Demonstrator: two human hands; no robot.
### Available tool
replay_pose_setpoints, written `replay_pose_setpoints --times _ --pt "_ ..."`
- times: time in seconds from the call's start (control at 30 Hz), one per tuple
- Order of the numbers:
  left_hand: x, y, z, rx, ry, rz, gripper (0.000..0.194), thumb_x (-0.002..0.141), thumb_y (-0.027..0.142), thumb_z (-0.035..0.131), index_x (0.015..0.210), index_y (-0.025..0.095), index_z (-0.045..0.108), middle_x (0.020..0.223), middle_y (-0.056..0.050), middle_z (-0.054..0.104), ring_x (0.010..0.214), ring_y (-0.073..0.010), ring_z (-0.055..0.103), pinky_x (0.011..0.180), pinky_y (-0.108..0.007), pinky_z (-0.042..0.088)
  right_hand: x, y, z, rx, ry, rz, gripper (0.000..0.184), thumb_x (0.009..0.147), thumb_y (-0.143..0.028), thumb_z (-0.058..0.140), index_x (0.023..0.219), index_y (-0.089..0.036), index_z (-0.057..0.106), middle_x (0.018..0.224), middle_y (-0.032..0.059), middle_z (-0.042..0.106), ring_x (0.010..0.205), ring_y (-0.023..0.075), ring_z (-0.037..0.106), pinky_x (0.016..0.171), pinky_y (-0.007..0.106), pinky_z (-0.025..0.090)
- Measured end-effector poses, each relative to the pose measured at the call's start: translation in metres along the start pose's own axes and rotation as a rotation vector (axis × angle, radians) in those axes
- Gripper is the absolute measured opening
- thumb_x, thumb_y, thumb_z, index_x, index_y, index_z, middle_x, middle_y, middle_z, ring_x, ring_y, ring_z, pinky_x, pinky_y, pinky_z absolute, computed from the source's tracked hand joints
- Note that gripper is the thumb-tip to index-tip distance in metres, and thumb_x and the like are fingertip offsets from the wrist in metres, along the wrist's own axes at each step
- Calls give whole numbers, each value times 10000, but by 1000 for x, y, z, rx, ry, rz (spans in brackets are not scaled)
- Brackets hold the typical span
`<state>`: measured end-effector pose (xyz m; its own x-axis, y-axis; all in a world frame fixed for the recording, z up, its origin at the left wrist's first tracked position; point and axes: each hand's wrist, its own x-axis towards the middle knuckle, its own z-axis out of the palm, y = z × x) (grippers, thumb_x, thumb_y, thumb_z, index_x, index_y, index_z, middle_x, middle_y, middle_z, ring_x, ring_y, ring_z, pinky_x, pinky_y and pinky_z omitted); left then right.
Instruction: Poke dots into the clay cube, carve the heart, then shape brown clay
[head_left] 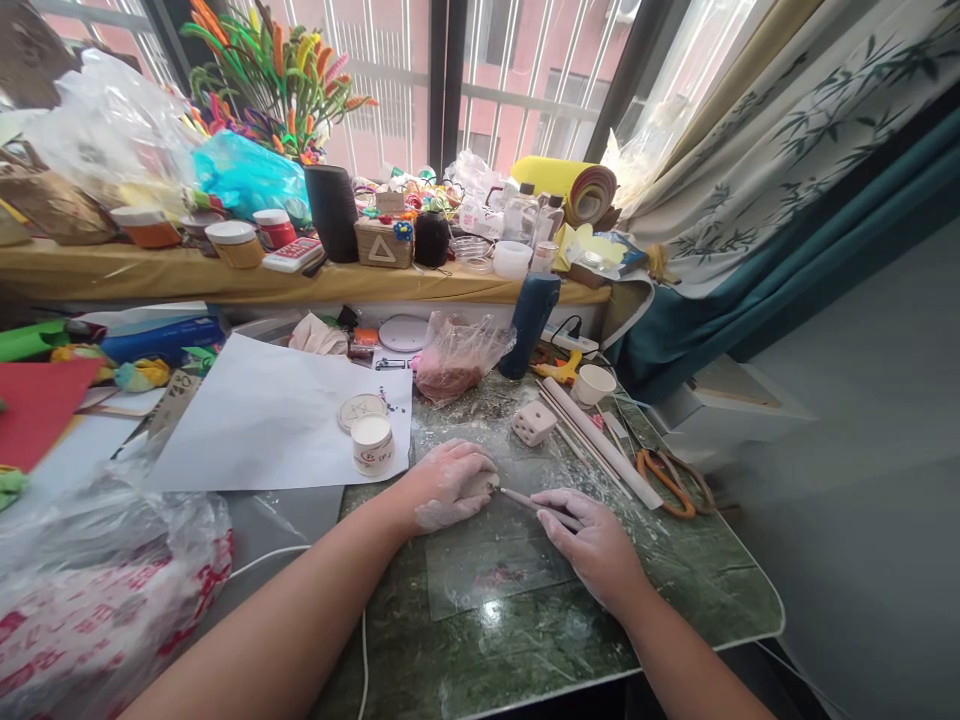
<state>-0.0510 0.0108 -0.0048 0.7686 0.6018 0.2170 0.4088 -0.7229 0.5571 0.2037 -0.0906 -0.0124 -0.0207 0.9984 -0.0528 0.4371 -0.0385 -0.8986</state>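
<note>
My left hand (454, 485), dusted with white powder, rests low over the table with its fingers curled round a small pale clay-like piece (482, 484). Most of that piece is hidden by the fingers. In my right hand (592, 540), also powdery, is a slim grey pen-like tool (521, 498), held between thumb and fingers. Its tip points left and meets the near right edge of the pale piece, where a dark spot shows. Beneath both hands lies a clear sheet (495, 580). Beyond them sits a pale die-shaped block (533, 424) with round pits.
Left stands a white tub (373, 446) on white paper (277, 420). A bag of reddish material (450, 370) and dark blue bottle (529, 325) stand behind. Rightward are a pale roller (604, 445), thin sticks, orange-handled scissors (667, 482) and a paper cup (593, 384). A cable (365, 650) hangs nearby.
</note>
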Motion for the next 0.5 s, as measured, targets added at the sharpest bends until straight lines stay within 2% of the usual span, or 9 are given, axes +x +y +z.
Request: replay_pose_setpoints --times 0.1,0.23,0.3,0.43,0.5 --pt "0 1 0 -2 1 -1 333 871 274 704 1192 233 625 1253 -79 670 1204 -275 598 1099 -442 457 0 -1 1 -27 35 9 265 909 -386 630 1061 -225 776 1117 94 758 1060 279 716 969 410 554" --pt "0 1 -1 -6 -1 -6 307 892 295 689 1187 238 627 1247 -74 672 1206 -272 599 1087 -440 467 0 -2 3 -87 -43 -63 252 905 -361 637 1066 -236 784 1115 88 769 1064 280 717 959 406 554" --pt "0 0 -1 -13 -7 -6 310 894 299 690 1191 240 625 1257 -75 670 1212 -274 597 1096 -449 462 -1 -1 4 -67 -35 -70 254 913 -364 632 1075 -234 779 1111 89 768 1058 278 718 947 403 561" --pt "-2 -1 -3 -40 -28 16 450 829 286 750 1249 239 596 1323 -81 645 1270 -290 572 1134 -462 440 -2 2 5 -29 46 -34 257 927 -368 615 1081 -226 765 1111 93 763 1046 274 720 957 410 559" --pt "-3 0 -4 -50 -34 33 526 774 226 756 1271 238 581 1359 -83 627 1295 -293 562 1146 -457 435 -2 1 5 -70 24 -57 243 917 -346 620 1069 -233 772 1110 89 766 1058 276 716 966 411 552"
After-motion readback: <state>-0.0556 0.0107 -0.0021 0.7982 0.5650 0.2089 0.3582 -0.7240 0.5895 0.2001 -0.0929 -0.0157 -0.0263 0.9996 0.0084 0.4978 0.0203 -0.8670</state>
